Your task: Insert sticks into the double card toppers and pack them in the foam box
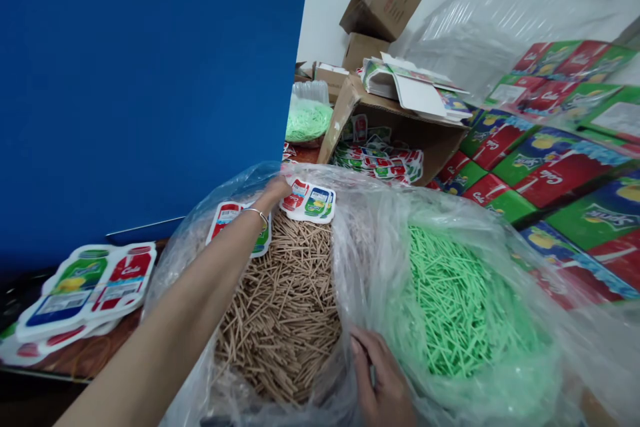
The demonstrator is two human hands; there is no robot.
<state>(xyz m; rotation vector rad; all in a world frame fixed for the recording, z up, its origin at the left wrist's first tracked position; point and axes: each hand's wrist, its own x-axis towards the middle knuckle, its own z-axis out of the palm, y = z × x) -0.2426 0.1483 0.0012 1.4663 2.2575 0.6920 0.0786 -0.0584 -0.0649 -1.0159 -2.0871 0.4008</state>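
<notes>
My left hand (274,192), with a thin bangle on its wrist, reaches far forward over a clear plastic bag (225,213) full of thin brown sticks (285,320). Its fingers are pinched on the edge of a printed die-cut card (310,201) lying on the sticks. A second such card (225,217) lies partly under my forearm. My right hand (383,380) rests low between this bag and a bag of green sticks (455,307), fingers curled on the clear plastic (360,267).
A stack of printed die-cut cards (83,293) lies at the left. A blue panel (145,80) fills the upper left. An open cardboard box (430,137) holds more cards. Colourful printed boxes (560,173) are stacked right. A small bag of green sticks (307,120) sits behind.
</notes>
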